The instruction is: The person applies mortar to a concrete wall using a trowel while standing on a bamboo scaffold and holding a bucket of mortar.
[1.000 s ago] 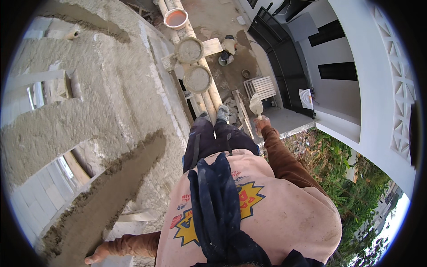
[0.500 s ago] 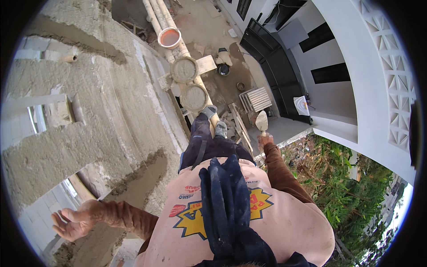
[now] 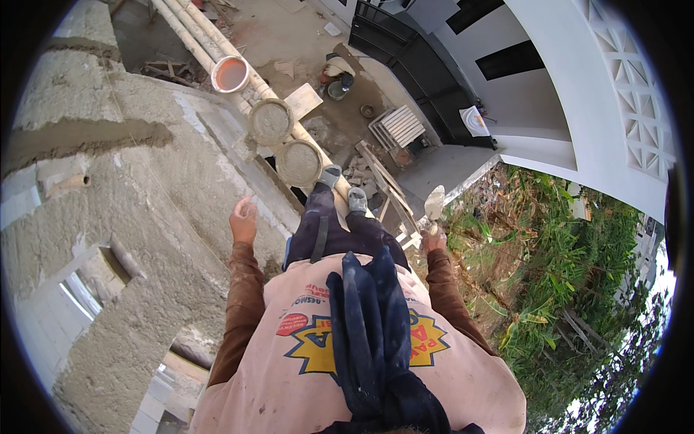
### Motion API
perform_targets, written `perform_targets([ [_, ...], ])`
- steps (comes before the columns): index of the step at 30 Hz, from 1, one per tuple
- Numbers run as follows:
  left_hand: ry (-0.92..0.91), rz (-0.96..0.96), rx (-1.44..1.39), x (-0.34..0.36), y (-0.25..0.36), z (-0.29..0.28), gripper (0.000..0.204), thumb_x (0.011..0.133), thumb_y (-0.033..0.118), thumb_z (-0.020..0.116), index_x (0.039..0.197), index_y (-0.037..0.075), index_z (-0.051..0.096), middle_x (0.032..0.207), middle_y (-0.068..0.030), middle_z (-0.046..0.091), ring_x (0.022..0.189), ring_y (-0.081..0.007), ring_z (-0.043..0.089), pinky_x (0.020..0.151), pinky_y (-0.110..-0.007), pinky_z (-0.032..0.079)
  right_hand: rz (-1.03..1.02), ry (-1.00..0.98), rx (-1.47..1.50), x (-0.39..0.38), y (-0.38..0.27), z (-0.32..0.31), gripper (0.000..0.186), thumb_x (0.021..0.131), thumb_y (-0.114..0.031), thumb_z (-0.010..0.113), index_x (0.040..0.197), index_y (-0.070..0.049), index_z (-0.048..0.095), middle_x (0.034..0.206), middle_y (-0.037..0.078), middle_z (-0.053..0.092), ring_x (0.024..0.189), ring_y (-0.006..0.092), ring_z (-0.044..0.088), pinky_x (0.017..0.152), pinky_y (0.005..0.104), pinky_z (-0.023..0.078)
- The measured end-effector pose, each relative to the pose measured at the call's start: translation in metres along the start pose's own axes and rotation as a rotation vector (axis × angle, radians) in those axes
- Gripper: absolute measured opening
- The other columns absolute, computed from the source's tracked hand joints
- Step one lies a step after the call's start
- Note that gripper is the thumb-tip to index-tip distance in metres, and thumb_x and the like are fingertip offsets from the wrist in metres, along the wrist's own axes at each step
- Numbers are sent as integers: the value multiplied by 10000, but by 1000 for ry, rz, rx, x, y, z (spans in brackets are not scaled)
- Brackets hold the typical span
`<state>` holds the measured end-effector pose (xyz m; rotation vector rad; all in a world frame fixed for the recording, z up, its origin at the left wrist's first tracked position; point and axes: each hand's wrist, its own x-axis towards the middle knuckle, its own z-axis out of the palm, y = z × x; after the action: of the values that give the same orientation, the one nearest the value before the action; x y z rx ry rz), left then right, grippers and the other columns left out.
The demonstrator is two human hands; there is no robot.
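Observation:
My right hand (image 3: 434, 238) is closed round the handle of a trowel (image 3: 434, 202), whose mortar-smeared blade points away from me, out past the scaffold's right side. My left hand (image 3: 243, 220) is raised in front of the rough grey mortar wall (image 3: 173, 188), fingers loosely bent and nothing seen in them; whether it touches the wall I cannot tell. Ahead of my feet, two round tubs of wet mortar, a nearer tub (image 3: 298, 163) and a farther tub (image 3: 270, 121), rest on the bamboo poles (image 3: 195, 36). Beyond them is a bucket (image 3: 230, 74) with a reddish inside.
My feet stand on narrow bamboo, high above the ground. Far below, a person (image 3: 337, 69) bends over a bucket. A slatted wooden stack (image 3: 397, 126) and a dark gate (image 3: 405, 54) lie to the right, with green plants (image 3: 549, 267) nearer. The wall has window openings (image 3: 94, 278).
My left hand has swung from low on the far left, up and inward toward my legs. My right hand still holds the trowel, slightly lower. The view has turned a little.

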<state>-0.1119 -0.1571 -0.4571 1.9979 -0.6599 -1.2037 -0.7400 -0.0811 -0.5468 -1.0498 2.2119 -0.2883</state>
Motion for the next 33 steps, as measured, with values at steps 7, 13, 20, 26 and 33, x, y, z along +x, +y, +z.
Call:
perform_targets([
  [7,-192,-513,-284,14,-71,36,277,952,83,647,1223,44,606,894,-68,650,598,-139,584,470,-269,444,407,6,239,-78,-22,-32,256,869,-194,714,1065,-36,668,699,101,622,506,238,595,433,376,498],
  [13,-162,-460,-109,25,-85,58,203,943,76,648,1145,59,628,825,-37,643,576,-139,570,452,-266,426,984,-144,915,-104,-44,-52,202,926,-178,655,1072,-54,593,663,84,569,449,220,526,398,358,466],
  [20,-53,-429,250,42,-214,78,260,853,160,719,1073,22,721,971,-121,743,876,-205,704,827,-330,550,314,-217,50,-92,76,6,257,820,-38,697,1027,-66,546,633,64,565,430,198,558,354,350,461],
  [26,-218,-317,492,62,-211,185,361,846,180,671,1176,38,703,1034,-181,743,992,-295,716,897,-362,547,565,-226,264,-107,-2,-48,240,846,-61,701,1023,-75,539,658,60,583,444,157,513,358,318,404],
  [33,-432,-405,856,105,-208,264,613,854,288,601,1451,175,519,1482,-158,487,1400,-381,397,1154,-490,349,695,-180,158,-137,44,-48,290,850,-70,711,1073,-54,527,668,67,602,443,154,526,370,316,447],
])
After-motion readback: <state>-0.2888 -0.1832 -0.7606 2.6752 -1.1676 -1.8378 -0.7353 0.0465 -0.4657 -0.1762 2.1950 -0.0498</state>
